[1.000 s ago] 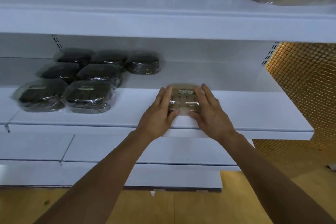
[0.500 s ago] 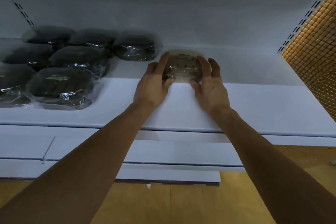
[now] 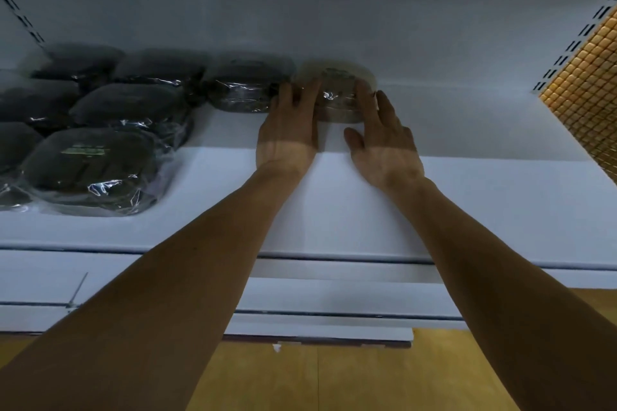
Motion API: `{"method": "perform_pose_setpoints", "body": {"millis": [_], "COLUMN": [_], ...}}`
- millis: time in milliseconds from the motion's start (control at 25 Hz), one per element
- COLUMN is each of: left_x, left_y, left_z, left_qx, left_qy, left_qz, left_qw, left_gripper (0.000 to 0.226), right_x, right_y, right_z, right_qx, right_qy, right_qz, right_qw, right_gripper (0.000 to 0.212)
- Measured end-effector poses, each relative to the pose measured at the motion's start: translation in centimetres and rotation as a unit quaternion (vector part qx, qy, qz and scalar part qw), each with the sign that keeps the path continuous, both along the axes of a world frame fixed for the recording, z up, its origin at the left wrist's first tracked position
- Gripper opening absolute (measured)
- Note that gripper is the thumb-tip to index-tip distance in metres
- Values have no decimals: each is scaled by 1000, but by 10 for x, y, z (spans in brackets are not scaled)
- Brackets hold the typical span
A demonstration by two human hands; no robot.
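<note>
A light brown wrapped pack (image 3: pixel 337 95) lies at the back of the white shelf (image 3: pixel 350 203), right next to a dark wrapped pack (image 3: pixel 243 90). My left hand (image 3: pixel 288 130) lies flat with straight fingers against the pack's left side. My right hand (image 3: pixel 380 137) has straight, spread fingers touching the pack's right side. Both arms reach deep under the upper shelf.
Several dark wrapped packs (image 3: pixel 96 160) fill the shelf's left part in rows. The shelf's back wall (image 3: pixel 334 27) stands just behind the brown pack. A gold mosaic wall (image 3: pixel 591 83) is at the right. Lower white shelves (image 3: pixel 334 297) and a wooden floor (image 3: pixel 317 377) lie below.
Both hands have pushed the brown pack from the shelf's front edge to the back, beside the dark pack. The view has moved closer and under the upper shelf.
</note>
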State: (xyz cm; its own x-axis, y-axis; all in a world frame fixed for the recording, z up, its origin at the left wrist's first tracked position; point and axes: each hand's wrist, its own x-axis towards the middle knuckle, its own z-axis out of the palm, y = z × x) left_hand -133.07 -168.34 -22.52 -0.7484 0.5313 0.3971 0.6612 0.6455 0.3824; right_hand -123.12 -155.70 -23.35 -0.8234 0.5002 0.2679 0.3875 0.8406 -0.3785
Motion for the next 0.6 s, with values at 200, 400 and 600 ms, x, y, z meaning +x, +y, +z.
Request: {"method": "perform_pose_setpoints", "body": {"millis": [200,400,600], "left_x": [0,2,6], "left_y": [0,-1,-7], "left_z": [-1,0,-6], "left_qx": [-8,-13,-9], "left_qy": [2,-2,7], "left_qz": [-4,-6,-28], "left_qw": [1000,1000,1000], "left_gripper": [68,70,69], "right_x": [-8,-8,-1], "right_y": [3,0,-9], "right_z": [3,7,5], "right_qx": [26,-3,61], "right_qy": [-32,50,123], "right_qz": [-19,-29,7], "right_qw": [999,998,991], "right_gripper": [73,74,56]}}
